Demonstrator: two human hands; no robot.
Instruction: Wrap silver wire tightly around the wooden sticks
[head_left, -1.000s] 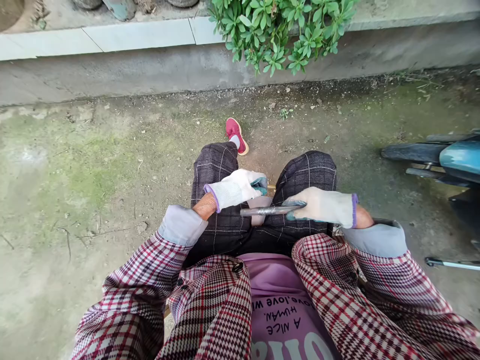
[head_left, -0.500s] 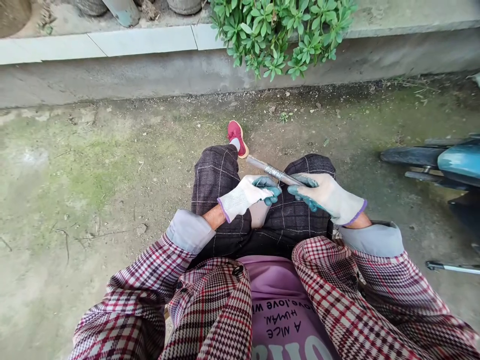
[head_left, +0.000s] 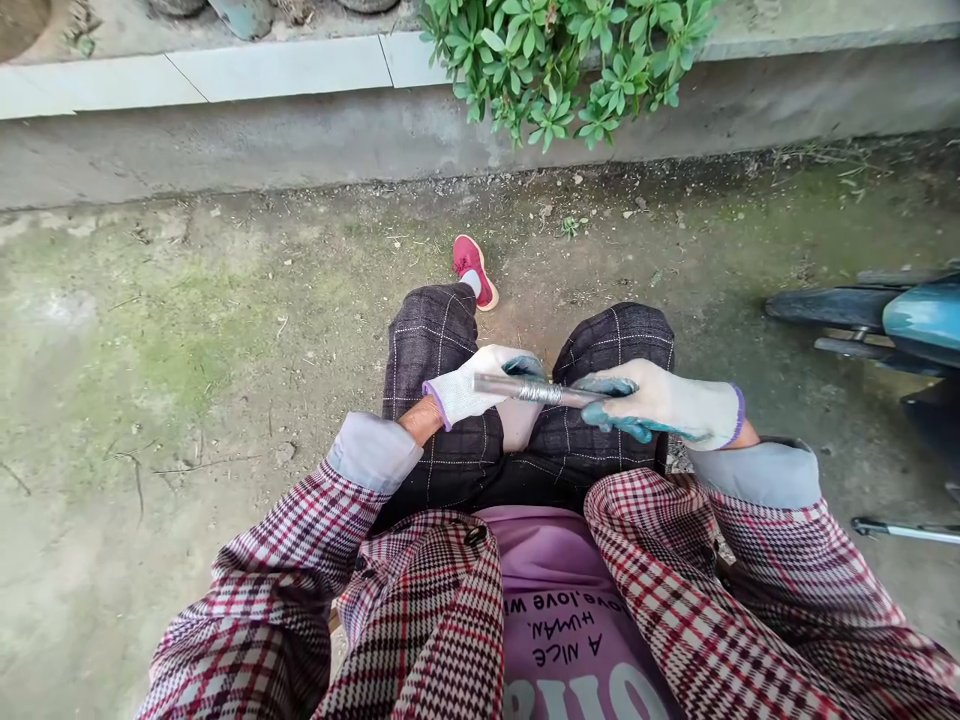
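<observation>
Metal rod (head_left: 504, 386), w/ silvery winding (head_left: 551, 394) round its middle, was held near-level above the plaid trousers (head_left: 615, 345), approx. ctr of view, free end toward 9 o'clock, other end in gloved R hand (head_left: 651, 400). R fingers were closed on that end, lower ones loosely curled. Gloved L hand (head_left: 491, 361) sat at 9 o'clock from R, partly hidden behind rod; its fingers were bent in, couldn't tell if gripping anything. Red shoe (head_left: 472, 268) lay approx. 11 o'clock of hands, leafy shrub (head_left: 570, 60) at 12, blue vehicle (head_left: 926, 318) nr 3.

A gray rod (head_left: 540, 391), apparently wire-wound, points leftward from the right hand (head_left: 664, 402).
</observation>
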